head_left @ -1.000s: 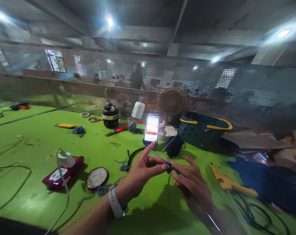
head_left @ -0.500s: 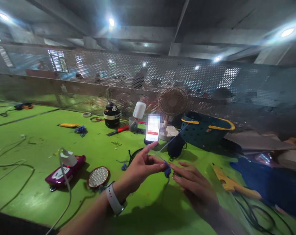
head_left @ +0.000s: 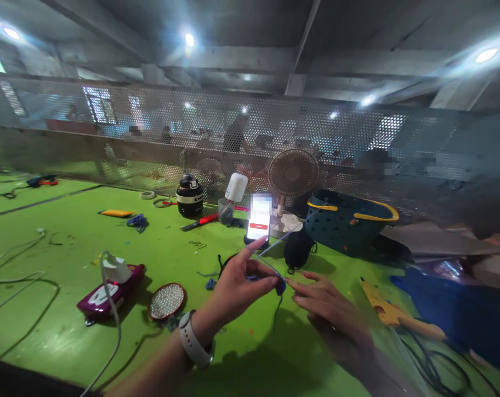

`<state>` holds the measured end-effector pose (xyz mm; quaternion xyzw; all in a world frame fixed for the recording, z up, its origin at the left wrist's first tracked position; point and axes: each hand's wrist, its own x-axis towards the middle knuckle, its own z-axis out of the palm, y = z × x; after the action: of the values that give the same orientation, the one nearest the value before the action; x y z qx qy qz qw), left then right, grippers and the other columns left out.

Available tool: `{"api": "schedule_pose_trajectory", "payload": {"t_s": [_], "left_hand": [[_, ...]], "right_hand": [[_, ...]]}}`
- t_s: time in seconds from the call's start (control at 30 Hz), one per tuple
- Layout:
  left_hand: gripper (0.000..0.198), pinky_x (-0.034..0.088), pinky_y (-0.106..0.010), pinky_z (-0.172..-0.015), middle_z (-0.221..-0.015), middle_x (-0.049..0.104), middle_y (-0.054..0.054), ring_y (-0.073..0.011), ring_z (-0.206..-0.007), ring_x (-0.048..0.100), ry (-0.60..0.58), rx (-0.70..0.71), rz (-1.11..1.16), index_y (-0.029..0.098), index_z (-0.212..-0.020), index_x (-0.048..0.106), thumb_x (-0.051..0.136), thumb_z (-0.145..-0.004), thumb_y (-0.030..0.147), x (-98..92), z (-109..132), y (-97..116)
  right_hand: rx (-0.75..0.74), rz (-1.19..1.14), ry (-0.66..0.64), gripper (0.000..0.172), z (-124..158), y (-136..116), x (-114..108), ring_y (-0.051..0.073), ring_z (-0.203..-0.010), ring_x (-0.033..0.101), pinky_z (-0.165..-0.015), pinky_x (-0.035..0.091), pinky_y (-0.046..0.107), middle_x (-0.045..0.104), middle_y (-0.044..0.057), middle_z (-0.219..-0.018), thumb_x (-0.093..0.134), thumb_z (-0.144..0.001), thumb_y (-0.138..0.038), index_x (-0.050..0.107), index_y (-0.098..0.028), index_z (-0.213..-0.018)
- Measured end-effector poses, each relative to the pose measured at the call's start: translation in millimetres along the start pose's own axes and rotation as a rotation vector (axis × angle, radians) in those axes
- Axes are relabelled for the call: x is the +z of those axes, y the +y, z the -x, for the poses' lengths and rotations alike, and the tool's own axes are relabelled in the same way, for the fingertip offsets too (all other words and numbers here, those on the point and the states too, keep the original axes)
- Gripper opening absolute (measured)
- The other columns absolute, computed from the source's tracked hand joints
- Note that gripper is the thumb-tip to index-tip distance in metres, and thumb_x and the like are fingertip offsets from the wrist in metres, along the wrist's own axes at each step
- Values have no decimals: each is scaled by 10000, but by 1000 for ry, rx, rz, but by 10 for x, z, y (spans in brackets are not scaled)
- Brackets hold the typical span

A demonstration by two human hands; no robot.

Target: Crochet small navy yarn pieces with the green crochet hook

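Note:
A small blue crochet piece [head_left: 280, 285] is pinched between the thumb and fingers of my left hand [head_left: 243, 281], with a loose tail hanging below it. From the piece, blue yarn [head_left: 274, 242] passes over my raised left index finger and runs back toward the basket. My right hand [head_left: 332, 309] is just right of the piece, its thumb and index finger pressed together at the yarn. Whatever thin tool they may hold is hidden. Beyond my fingers a lit phone [head_left: 258, 225] stands upright.
Behind are a fan [head_left: 293, 172], a dark green basket [head_left: 340, 229] and a dark pouch [head_left: 298, 251]. A yellow glue gun [head_left: 388, 314] with its cord lies at right. At left are a purple power strip [head_left: 109, 295], a round beaded disc [head_left: 167, 301] and a yellow cutter [head_left: 116, 213].
The blue piece has turned and sits further behind my left fingertips. Its yarn now stretches from my left index finger to my right fingertips. Both hands stay in nearly the same place.

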<state>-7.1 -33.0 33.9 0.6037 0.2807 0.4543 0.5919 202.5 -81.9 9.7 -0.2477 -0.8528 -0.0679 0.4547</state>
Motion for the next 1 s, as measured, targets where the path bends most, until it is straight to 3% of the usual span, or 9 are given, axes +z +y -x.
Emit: {"api": "schedule_pose_trajectory", "payload": {"t_s": [0.23,0.73,1.0], "left_hand": [[759,551,-381,-828,-833,746,-68,-210,-802,704,23,110,-247,118,-1448,387,718,-768,181,30,42,33],[775,544,-394,-845,-858,749,-81,-223,-847,704,34,58,-170,120,-1443,384,738,-760,211,20,42,33],[719,554,-393,-818,-851,760,-77,-226,-818,718,38,112,-236,155,-1413,447,739,-757,196,27,35,20]], "right_hand": [[45,-8,27,223,-25,2,18,208,-1035,698,-985,512,485,735,107,-1149,431,-998,-212,627,-208,-1104],[-14,-37,60,201,-80,-24,-26,213,-966,730,-950,538,474,762,98,-1085,492,-968,-200,653,-200,-1088],[24,-24,66,203,-83,-48,-12,201,-941,734,-960,537,464,765,94,-1077,477,-980,-212,663,-205,-1062]]}}
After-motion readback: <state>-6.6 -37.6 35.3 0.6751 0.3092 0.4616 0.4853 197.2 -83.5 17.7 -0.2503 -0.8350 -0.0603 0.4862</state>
